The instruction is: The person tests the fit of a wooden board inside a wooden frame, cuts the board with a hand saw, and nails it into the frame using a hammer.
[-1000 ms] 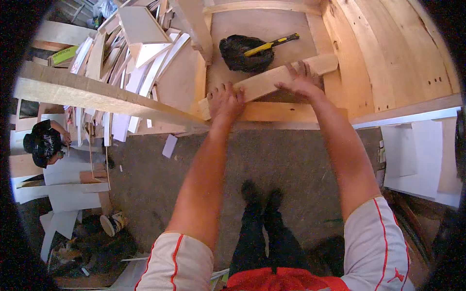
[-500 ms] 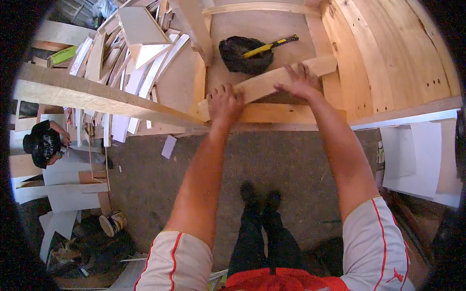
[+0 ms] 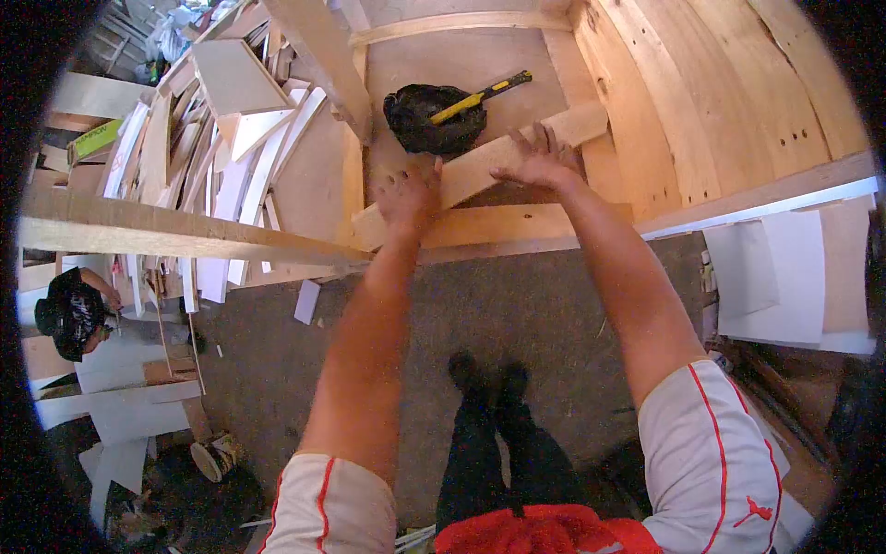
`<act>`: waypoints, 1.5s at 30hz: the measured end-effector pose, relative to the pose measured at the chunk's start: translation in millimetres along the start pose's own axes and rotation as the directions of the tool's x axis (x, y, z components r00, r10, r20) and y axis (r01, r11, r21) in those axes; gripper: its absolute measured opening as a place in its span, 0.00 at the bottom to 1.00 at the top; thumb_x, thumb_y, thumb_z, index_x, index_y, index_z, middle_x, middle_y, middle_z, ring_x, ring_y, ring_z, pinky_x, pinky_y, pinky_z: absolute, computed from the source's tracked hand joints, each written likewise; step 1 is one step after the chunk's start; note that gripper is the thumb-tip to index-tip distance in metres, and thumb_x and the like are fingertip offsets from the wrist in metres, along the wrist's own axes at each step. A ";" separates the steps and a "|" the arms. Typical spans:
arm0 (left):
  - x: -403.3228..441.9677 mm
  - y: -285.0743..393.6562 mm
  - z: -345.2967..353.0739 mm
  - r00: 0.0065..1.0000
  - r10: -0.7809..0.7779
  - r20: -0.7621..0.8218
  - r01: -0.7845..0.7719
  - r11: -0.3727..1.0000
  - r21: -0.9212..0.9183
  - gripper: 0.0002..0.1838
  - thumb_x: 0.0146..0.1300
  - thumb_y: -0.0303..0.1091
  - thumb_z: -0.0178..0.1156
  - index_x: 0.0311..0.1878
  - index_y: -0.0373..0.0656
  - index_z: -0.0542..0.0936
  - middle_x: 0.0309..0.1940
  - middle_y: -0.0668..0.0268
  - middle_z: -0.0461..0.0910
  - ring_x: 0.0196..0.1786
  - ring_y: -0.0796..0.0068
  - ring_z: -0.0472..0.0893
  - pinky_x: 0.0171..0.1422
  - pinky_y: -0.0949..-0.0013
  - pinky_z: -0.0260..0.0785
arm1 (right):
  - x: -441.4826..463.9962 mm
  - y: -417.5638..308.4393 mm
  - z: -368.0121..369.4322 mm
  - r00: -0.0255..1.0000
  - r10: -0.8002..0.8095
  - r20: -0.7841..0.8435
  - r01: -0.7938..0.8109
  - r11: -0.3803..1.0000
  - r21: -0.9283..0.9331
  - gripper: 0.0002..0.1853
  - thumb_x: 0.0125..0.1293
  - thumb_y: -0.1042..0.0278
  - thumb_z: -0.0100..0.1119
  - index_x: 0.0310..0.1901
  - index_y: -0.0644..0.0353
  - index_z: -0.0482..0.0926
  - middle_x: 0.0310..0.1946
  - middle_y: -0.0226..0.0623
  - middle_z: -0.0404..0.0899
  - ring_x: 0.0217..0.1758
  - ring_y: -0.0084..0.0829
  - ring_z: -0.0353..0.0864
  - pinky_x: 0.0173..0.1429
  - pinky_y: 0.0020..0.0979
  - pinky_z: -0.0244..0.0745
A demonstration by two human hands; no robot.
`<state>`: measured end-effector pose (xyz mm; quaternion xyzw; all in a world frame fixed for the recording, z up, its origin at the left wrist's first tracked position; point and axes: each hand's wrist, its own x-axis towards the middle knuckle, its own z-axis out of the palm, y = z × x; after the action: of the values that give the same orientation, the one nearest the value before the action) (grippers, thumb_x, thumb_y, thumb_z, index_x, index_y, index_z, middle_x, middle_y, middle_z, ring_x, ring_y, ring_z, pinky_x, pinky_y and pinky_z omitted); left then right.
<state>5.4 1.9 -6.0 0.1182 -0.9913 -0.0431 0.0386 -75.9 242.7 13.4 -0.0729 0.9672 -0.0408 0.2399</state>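
Observation:
A light wooden board [image 3: 471, 174] lies at a slant across the near end of a wooden frame [image 3: 517, 224]. My left hand [image 3: 409, 198] rests on the board toward its left end, fingers spread. Toward the right part of the same board, my right hand [image 3: 540, 162] lies with its fingers apart. Just beyond the board is a black bag [image 3: 415, 120], its contents too dark to tell. A tool with a yellow and black handle [image 3: 461, 106] sticks out of the bag toward the upper right.
Wood and white offcuts [image 3: 242, 185] are heaped at the upper left behind a long beam [image 3: 185, 231]. A person in a black cap [image 3: 69, 314] is at the far left. Plank siding [image 3: 701, 102] rises on the right. A bucket [image 3: 214, 457] stands lower left.
The view has shifted, so the frame and bag appear further left. My left hand's fingers have spread and lifted slightly. My right hand stays on the board.

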 end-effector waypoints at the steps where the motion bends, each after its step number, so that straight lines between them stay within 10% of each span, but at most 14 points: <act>1: -1.7 2.5 -5.1 0.998 -0.035 0.060 0.039 0.997 -0.066 0.36 0.76 0.66 0.41 0.58 0.43 0.83 0.58 0.48 0.84 0.61 0.41 0.81 0.67 0.40 0.67 | -1.6 -0.5 0.7 1.000 -0.005 -0.004 0.005 1.000 0.006 0.65 0.49 0.06 0.51 0.84 0.29 0.41 0.87 0.45 0.27 0.89 0.47 0.24 0.85 0.62 0.29; 6: -9.6 14.1 -40.3 0.955 -0.169 0.244 0.230 0.941 -0.248 0.33 0.77 0.63 0.41 0.56 0.45 0.84 0.54 0.47 0.85 0.58 0.43 0.82 0.67 0.45 0.69 | -6.8 -10.3 -15.0 0.999 0.001 0.043 0.002 0.998 -0.064 0.64 0.51 0.10 0.55 0.85 0.31 0.43 0.86 0.47 0.29 0.89 0.48 0.25 0.85 0.62 0.30; 12: -6.2 3.4 -24.8 0.992 -0.026 0.127 0.045 0.987 -0.151 0.31 0.78 0.60 0.40 0.53 0.45 0.85 0.51 0.52 0.86 0.56 0.45 0.83 0.67 0.46 0.68 | -7.0 -7.7 -5.1 0.996 -0.007 -0.088 0.011 0.999 0.042 0.62 0.50 0.16 0.64 0.83 0.35 0.51 0.86 0.50 0.36 0.89 0.52 0.34 0.83 0.65 0.39; 15: -5.0 6.0 -21.9 0.994 -0.033 0.101 0.047 0.990 -0.135 0.31 0.78 0.59 0.41 0.51 0.45 0.86 0.50 0.52 0.86 0.55 0.46 0.83 0.67 0.47 0.68 | -14.3 -23.9 -31.4 0.981 -0.058 -0.185 0.051 0.998 -0.043 0.45 0.57 0.33 0.69 0.74 0.44 0.72 0.76 0.53 0.65 0.80 0.52 0.62 0.78 0.60 0.59; 18: -7.0 9.2 -19.1 0.997 -0.056 0.055 0.066 0.978 -0.196 0.30 0.78 0.59 0.42 0.50 0.45 0.86 0.50 0.52 0.86 0.55 0.47 0.83 0.64 0.47 0.69 | 31.6 -52.5 -20.8 0.939 0.007 -0.345 0.140 0.906 0.399 0.24 0.63 0.53 0.67 0.57 0.55 0.84 0.55 0.50 0.83 0.63 0.51 0.80 0.67 0.52 0.74; 24: -10.3 8.9 -32.6 0.995 0.014 0.098 -0.009 0.999 -0.047 0.29 0.78 0.58 0.43 0.51 0.45 0.85 0.53 0.52 0.85 0.56 0.48 0.83 0.63 0.45 0.72 | 84.3 -93.7 -11.2 0.759 -0.268 -0.594 0.518 0.801 0.299 0.13 0.67 0.66 0.58 0.50 0.58 0.85 0.49 0.50 0.86 0.57 0.52 0.83 0.60 0.49 0.79; 27: -10.9 10.5 -24.5 0.997 0.018 0.078 -0.012 0.996 -0.087 0.27 0.78 0.56 0.45 0.52 0.45 0.84 0.52 0.52 0.85 0.54 0.47 0.83 0.63 0.45 0.72 | 76.0 -107.8 -10.9 0.933 -0.165 -0.321 0.263 0.921 0.289 0.14 0.69 0.67 0.53 0.49 0.59 0.86 0.49 0.49 0.86 0.57 0.52 0.84 0.58 0.49 0.81; 45: -9.8 11.2 -20.9 1.000 -0.009 -0.004 0.009 0.999 -0.054 0.26 0.77 0.57 0.47 0.46 0.47 0.86 0.47 0.54 0.87 0.50 0.48 0.85 0.56 0.46 0.74 | 93.6 -119.2 27.1 0.845 -0.152 -0.513 0.317 0.914 0.253 0.15 0.70 0.67 0.48 0.48 0.55 0.85 0.46 0.45 0.87 0.53 0.49 0.86 0.55 0.51 0.82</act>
<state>14.1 13.5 15.2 0.1217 -0.9892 -0.0696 0.0435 -130.5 108.9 -39.8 -0.1387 0.9589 -0.2474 -0.0071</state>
